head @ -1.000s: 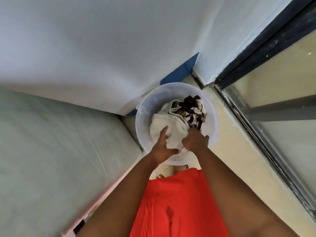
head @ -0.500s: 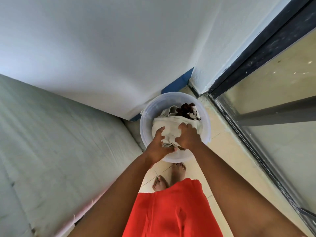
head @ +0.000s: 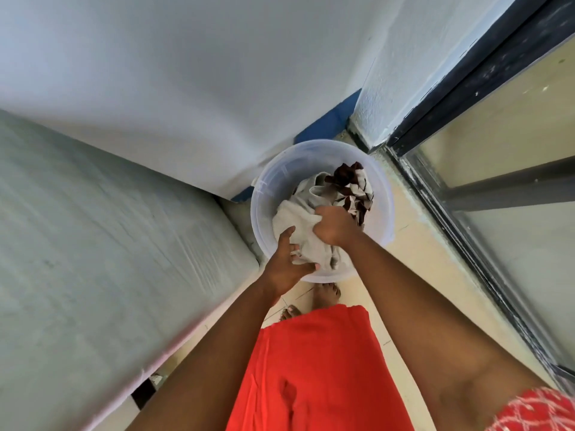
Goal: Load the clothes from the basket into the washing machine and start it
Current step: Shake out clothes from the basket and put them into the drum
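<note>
Both hands down in the round translucent white plastic basket [head: 264, 194], clamped on the same pale grey-white cloth garment [head: 298, 231]. Left hand [head: 287, 264] at the near rim, thumb and fingers closed round the garment's lower fold, more tightly curled than half a second back, when the fingers were only reaching onto it. Right hand [head: 334, 227] fisted on a bunch of the same fabric near the middle of the basket, now sitting a little higher and further toward the basket's right side than before. Grey cloth gathered into a taller, narrower bundle between the two grips, where a second ago lay flatter and wider across the bottom. Dark brown-and-white patterned cloth [head: 351, 188] left loose at the far right of the basket, touching the grey garment's edge, not held.

Basket on the pale yellow tiled floor [head: 417, 250], tucked into the corner where the white wall meets the dark-framed glass door; bare feet just beside its near rim. Pale green flat surface at left, possibly the machine's lid or side; cannot tell which, and no drum or control panel in view.

Reads as: grip secured, lift starting. Loading barely begun, with every item apparently inside the basket. Likely risk: the patterned piece dragged along by the grey one and dropped short of the machine; worth a check for tangling on the way up.
</note>
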A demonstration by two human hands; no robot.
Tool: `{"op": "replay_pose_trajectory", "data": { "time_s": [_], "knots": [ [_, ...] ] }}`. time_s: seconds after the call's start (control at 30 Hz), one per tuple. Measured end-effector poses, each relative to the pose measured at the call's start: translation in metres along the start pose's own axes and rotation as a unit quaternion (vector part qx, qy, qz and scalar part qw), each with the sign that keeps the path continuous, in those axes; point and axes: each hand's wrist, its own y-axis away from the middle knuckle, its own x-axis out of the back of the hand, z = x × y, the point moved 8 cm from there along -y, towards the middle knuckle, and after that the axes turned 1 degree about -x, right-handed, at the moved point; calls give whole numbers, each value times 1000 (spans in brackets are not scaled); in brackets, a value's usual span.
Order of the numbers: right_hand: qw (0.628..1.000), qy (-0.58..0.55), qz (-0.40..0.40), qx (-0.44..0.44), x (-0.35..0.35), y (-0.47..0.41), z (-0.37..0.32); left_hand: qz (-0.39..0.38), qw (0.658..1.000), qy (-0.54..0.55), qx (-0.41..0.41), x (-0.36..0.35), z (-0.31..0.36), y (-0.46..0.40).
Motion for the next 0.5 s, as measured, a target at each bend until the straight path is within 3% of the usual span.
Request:
{"op": "replay_pose_trajectory", "data": {
  "time_s": [0.23,0.5],
  "knots": [
    [993,-83,32,75,65,114,-107,40,998,-7,-49,20,86,89],
    [980,-112,87,136,169,249,-198,139,981,21,-133,51,177,205]
  ]
}}
